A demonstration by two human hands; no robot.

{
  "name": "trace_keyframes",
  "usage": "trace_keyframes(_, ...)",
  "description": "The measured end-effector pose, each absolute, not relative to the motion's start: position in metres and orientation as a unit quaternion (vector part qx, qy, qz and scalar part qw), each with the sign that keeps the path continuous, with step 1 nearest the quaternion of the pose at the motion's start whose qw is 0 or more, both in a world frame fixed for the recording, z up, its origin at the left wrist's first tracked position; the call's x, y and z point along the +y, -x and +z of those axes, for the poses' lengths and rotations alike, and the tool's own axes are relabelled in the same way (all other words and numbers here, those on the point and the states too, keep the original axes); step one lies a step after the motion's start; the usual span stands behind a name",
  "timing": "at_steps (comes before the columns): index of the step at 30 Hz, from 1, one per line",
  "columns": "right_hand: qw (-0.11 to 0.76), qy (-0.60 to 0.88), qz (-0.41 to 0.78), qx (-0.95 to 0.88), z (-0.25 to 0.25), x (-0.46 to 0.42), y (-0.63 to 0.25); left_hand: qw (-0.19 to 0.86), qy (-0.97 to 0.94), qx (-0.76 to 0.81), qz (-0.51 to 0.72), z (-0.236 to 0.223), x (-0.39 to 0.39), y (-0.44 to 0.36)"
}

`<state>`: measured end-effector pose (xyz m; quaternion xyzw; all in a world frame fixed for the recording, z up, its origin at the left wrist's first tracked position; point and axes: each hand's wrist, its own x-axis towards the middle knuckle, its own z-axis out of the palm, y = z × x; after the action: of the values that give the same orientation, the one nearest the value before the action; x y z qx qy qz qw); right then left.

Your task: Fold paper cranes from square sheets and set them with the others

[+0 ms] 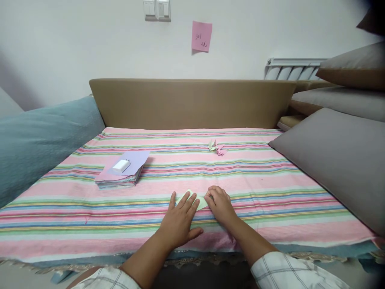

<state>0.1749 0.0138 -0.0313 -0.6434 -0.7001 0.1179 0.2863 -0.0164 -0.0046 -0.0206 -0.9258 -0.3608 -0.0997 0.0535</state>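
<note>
A small pale green sheet of paper point(202, 203), folded into an angular shape, lies on the striped cloth in front of me. My left hand point(179, 220) rests on it, fingers spread and pressing it flat. At the paper's right corner, the curled fingers of my right hand point(219, 202) pinch the edge; the fingertips partly hide that corner. Farther back on the cloth sit two small folded paper figures close together, a pale green one point(212, 145) and a pink one point(220, 150).
To the left, a white charger plug point(121, 165) lies on a stack of coloured paper point(118, 183). The striped cloth point(75, 200) covers the seat. A brown backrest point(192, 104) stands behind, a blue cushion point(51, 136) on the left, and grey cushions point(337, 160) on the right.
</note>
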Motion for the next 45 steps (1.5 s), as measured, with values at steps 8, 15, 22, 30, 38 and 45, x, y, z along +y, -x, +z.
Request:
trace_keyframes(8,0.241,0.653,0.111,-0.709,-0.027,0.017,-0.178,0.035,0.918,-0.383,-0.100,-0.023,-0.009,0.014)
trace_keyframes(15,0.287,0.614,0.120,-0.725,-0.038,0.022,-0.173,0.036,0.912,-0.395,-0.107,-0.018,-0.010,0.011)
trace_keyframes(22,0.342,0.548,0.079,-0.759,-0.034,0.019,-0.164,-0.001,0.908,-0.407,-0.099,-0.022,-0.006,0.016)
trace_keyframes(30,0.277,0.531,0.082,-0.797,-0.032,0.004,-0.153,-0.030,0.901,-0.424,-0.091,-0.024,-0.004,0.015)
trace_keyframes(38,0.250,0.549,0.061,-0.795,-0.033,0.000,-0.165,-0.020,0.902,-0.422,-0.092,-0.024,-0.004,0.015)
trace_keyframes(45,0.248,0.563,0.073,-0.785,-0.031,0.000,-0.182,-0.009,0.903,-0.423,-0.082,-0.025,-0.004,0.015)
